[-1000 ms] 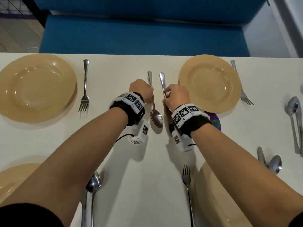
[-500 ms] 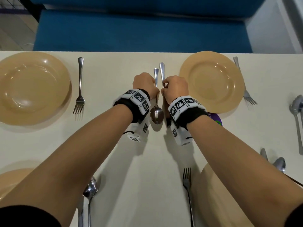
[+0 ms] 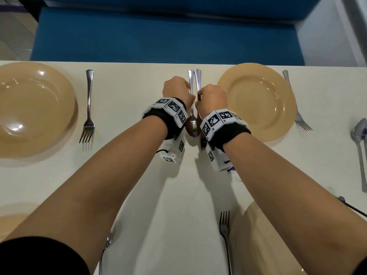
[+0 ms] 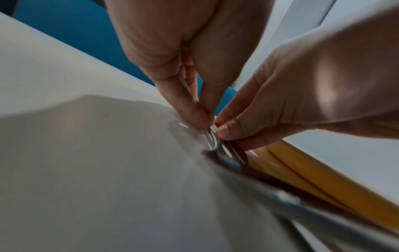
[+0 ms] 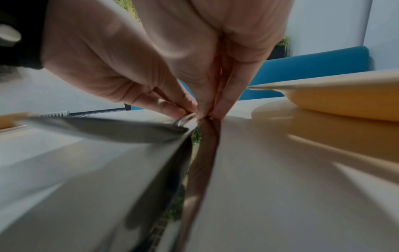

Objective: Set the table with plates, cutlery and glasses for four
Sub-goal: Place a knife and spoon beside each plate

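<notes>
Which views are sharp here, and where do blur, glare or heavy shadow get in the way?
Head view: sharp; window glare on the far-left plate, forearm shadows across the table. Left wrist view: hands sharp, spoon streaked towards the corner. Right wrist view: knife and near tabletop smeared, edges bent by the wide lens.

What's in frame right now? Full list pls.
plates: four, tan, one near each table corner; the near two partly hidden
forks: three, steel, beside the far-left, far-right and near-right plates
spoon: one, steel, centre
knife: one, steel, close alongside the spoon
other cutlery: steel, right edge and near left; count unclear
table: one, cream
bench: one, blue, behind the table
left hand: pinches the spoon
right hand: pinches the knife
</notes>
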`<state>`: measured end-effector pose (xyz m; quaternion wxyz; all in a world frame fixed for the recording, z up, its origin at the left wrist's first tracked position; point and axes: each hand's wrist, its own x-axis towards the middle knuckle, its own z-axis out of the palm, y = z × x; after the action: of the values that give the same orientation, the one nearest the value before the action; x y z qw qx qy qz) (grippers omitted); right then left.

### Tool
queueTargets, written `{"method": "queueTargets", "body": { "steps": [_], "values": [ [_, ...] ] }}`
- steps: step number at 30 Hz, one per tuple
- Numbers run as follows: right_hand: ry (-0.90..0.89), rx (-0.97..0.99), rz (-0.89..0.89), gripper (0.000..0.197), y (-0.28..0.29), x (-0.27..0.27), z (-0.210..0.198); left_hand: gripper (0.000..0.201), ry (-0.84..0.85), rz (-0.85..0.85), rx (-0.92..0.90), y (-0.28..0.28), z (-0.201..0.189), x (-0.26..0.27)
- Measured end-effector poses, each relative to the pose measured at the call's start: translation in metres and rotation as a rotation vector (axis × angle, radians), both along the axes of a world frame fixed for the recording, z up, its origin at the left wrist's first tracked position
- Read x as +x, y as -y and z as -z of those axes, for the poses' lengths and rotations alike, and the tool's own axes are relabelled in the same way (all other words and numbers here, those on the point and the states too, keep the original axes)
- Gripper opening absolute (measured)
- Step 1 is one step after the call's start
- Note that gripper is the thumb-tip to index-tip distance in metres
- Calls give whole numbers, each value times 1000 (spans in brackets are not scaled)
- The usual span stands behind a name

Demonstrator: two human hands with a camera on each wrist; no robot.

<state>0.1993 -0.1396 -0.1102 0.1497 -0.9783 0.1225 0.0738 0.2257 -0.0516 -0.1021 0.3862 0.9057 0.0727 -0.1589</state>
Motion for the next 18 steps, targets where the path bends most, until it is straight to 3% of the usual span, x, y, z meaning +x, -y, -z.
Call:
{"method": "queueTargets", "body": {
  "steps": [18],
  "values": [
    [12, -35, -55, 19, 4, -4, -2, 33, 7, -2, -41, 6, 2, -2]
  ]
}}
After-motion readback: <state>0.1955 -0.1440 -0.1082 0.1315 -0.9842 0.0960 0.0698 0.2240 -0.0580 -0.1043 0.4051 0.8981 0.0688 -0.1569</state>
